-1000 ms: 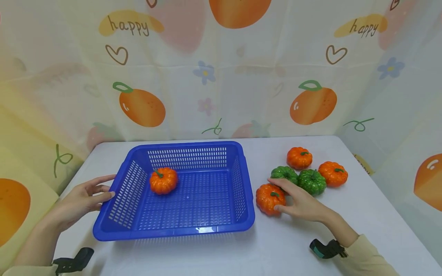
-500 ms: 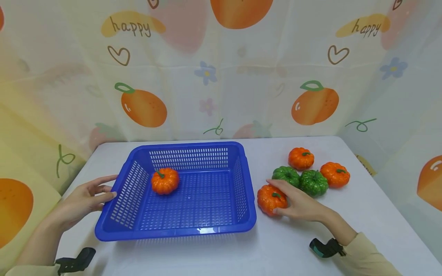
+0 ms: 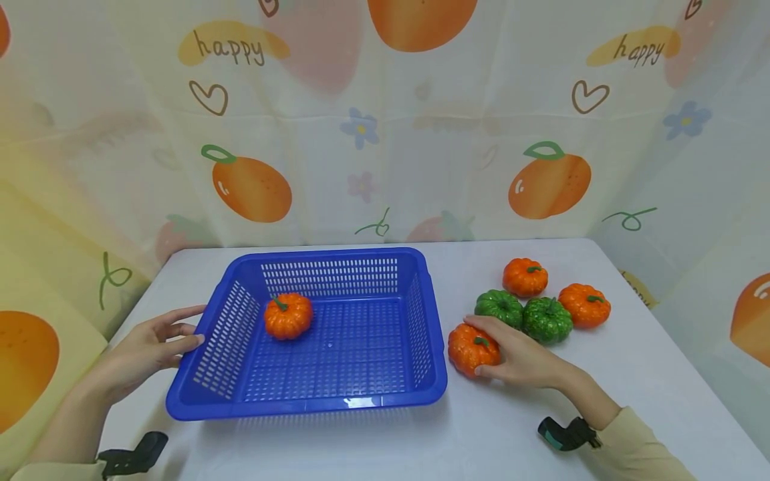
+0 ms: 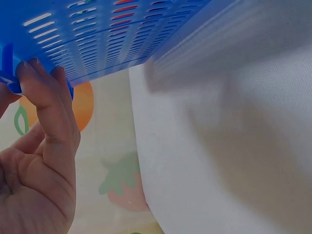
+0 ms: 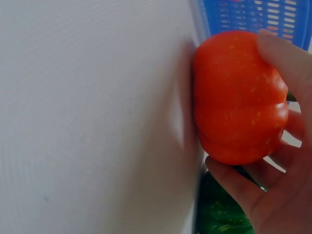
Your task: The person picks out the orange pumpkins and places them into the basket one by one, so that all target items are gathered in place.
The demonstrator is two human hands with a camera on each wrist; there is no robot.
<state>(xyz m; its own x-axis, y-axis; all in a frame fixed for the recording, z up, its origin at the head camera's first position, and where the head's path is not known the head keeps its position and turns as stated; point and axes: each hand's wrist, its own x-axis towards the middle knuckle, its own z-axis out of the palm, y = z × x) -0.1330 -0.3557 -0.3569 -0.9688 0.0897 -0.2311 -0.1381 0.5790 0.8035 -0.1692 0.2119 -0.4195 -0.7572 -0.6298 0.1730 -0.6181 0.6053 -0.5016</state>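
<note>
My left hand pinches the left rim of a blue plastic basket, its fingertips hooked at the edge in the left wrist view. Inside the basket, toward its left, sits one small orange pumpkin. To the right of the basket my right hand holds a second orange pumpkin between thumb and fingers. This pumpkin still rests against the white tabletop in the right wrist view. Just behind that hand are two green pumpkins, one at the left and one at the right.
Two more orange pumpkins stand farther back on the white table, one behind the green pair and one to their right. A patterned cloth hangs behind the table and along both sides.
The head view has shifted very slightly. Both hands, the basket and the pumpkins keep their places.
</note>
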